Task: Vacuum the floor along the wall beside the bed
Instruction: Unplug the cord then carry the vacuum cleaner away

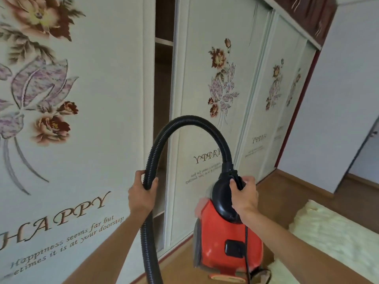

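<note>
Red vacuum point(227, 240), right hand point(244, 196) gripping its handle point(222, 193), left hand point(142, 193) clasping hose point(192, 121); wardrobe doors point(98, 119) lettered "HAPPY".

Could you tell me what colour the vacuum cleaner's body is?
Red-orange body, black handle; head view.

A glossy red plastic vacuum cleaner point(227, 240) is catching the light beneath its smooth black plastic handle point(225, 195) and ribbed, matt black hose point(164, 136). Behind, matt, lightly textured wardrobe doors point(114, 99) are showing printed flowers, while a fluffy cream blanket point(332, 236) is lying over the smooth wooden floor point(276, 193).
</note>
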Motion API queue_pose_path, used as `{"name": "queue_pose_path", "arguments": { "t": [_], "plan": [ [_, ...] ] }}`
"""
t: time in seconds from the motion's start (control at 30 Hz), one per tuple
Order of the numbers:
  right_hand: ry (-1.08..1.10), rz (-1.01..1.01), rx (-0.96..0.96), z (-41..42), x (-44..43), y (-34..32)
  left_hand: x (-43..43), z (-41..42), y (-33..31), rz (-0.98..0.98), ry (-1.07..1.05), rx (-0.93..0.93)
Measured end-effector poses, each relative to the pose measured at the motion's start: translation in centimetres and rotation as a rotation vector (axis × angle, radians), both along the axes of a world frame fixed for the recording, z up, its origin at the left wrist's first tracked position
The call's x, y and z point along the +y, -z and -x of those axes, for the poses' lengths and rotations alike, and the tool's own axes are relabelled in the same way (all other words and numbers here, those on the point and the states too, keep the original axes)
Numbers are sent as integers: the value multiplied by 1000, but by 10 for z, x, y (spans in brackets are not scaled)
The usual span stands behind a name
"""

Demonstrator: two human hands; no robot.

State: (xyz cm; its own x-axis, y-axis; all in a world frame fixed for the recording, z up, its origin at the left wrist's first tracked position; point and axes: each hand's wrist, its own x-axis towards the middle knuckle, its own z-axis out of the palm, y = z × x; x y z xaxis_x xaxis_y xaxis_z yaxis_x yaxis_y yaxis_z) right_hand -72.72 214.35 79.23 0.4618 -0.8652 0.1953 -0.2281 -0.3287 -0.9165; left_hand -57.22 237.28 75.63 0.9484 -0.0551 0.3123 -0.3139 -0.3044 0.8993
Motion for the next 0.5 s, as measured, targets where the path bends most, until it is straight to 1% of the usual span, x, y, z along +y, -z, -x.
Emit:
{"name": "queue_pose_path", "arguments": {
  "t": [0.1,0.23,0.37,0.5],
  "plan": [
    [92,-7,16,-20,-15,1,-26,-32,3,-13,144,-7],
    [198,-6,12,-31,-31,3,-54,-64,-1,-44,271,-27],
    [296,-10,32,-32,-51,-5,-89,-87,2,-76,417,29],
    [369,-14,23,-35,-74,-8,-121,-104,-3,-90,507,53]
  ]
}}
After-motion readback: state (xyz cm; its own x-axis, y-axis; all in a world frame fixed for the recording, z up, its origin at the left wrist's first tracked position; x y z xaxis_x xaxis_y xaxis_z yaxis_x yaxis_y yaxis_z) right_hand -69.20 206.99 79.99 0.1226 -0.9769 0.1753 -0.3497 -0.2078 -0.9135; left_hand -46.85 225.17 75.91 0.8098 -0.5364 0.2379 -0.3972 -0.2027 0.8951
